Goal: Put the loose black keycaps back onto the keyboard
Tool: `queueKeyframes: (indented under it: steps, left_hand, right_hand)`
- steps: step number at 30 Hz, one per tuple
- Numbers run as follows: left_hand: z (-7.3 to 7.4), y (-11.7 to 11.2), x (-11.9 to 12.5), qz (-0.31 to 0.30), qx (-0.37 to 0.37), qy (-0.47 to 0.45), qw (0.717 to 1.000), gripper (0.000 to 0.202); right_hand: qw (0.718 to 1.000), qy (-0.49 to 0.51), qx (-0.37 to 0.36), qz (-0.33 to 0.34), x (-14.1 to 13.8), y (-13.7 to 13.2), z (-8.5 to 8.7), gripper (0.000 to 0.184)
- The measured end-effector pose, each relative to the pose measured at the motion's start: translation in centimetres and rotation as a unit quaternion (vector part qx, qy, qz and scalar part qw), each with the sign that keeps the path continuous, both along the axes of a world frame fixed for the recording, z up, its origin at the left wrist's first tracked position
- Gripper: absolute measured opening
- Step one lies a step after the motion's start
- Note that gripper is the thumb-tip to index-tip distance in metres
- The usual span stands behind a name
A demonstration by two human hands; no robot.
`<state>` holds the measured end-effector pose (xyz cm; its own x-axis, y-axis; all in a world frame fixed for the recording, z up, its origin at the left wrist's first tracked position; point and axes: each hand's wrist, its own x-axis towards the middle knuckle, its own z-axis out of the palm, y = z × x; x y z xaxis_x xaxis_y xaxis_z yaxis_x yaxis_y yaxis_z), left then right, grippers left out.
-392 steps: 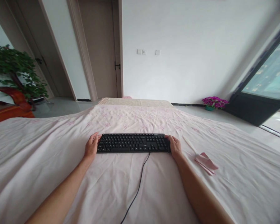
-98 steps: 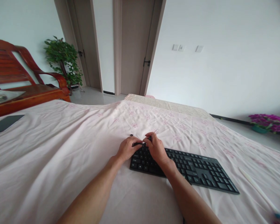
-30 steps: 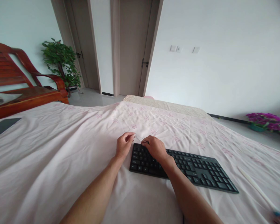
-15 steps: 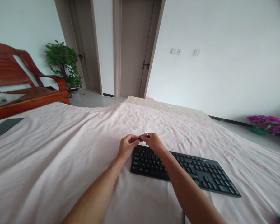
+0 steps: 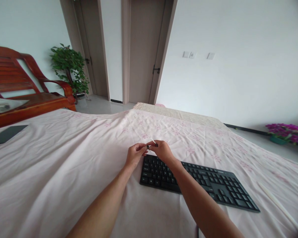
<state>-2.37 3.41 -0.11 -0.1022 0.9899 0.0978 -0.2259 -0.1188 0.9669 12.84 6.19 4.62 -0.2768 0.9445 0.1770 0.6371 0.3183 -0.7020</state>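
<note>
A black keyboard [image 5: 201, 181] lies on the pink sheet [image 5: 64, 158] of a bed. Both my hands meet just above its far left corner. My right hand [image 5: 162, 151] is closed in a pinch on a small tool with a thin wire end [image 5: 152, 140] that sticks up and away from me. My left hand [image 5: 135, 154] is also closed, its fingertips pinching a tiny dark piece [image 5: 148, 146] right at the tool's base. I cannot make out what that piece is.
A flat dark slab [image 5: 7, 134] lies on the sheet at far left. A thin white stick [image 5: 275, 202] lies at right, beyond the keyboard's end. Behind the bed stand a red wooden bench [image 5: 32, 99], a green plant [image 5: 69, 67] and purple flowers [image 5: 285, 130].
A second ago my hands were apart, the right one resting on the keys. They have lifted and come together over the keyboard's corner, and have barely moved in the last half second.
</note>
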Motion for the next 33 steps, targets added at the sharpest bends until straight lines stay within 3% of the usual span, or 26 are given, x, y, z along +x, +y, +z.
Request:
queueKeyframes:
  steps: [9, 12, 15, 21, 25, 29, 33]
  left_hand:
    - [-0.1, 0.1, -0.2, -0.008, 0.037, 0.040, 0.998, 0.035]
    - [-0.1, 0.2, -0.1, 0.021, 0.057, 0.026, 0.998, 0.035]
    - [-0.1, 0.2, 0.0, 0.043, 0.064, 0.018, 0.997, 0.037]
    - [-0.5, 0.2, -0.2, 0.036, 0.059, 0.049, 0.996, 0.037]
    - [-0.8, 0.3, -0.2, 0.037, 0.048, 0.051, 0.997, 0.044]
    - [-1.1, 0.7, -0.7, 0.106, 0.040, 0.057, 0.992, 0.038]
    - [-1.7, 1.2, -1.6, 0.199, 0.037, 0.175, 0.963, 0.029]
  right_hand:
    - [0.993, -0.108, 0.032, -0.035, -1.2, -0.9, 1.5, 0.030]
    - [0.992, -0.116, 0.021, -0.043, -1.3, -0.9, 1.6, 0.028]
    - [0.991, -0.132, 0.015, -0.035, -1.5, -1.1, 1.7, 0.025]
    - [0.972, -0.215, 0.090, -0.005, -1.4, -1.2, 2.2, 0.022]
    - [0.959, -0.264, 0.102, 0.011, -1.3, -0.7, 2.2, 0.018]
    - [0.968, -0.236, 0.070, -0.039, -1.1, 0.5, 1.4, 0.015]
    - [0.974, -0.211, 0.008, -0.077, -1.2, 1.8, 0.3, 0.015]
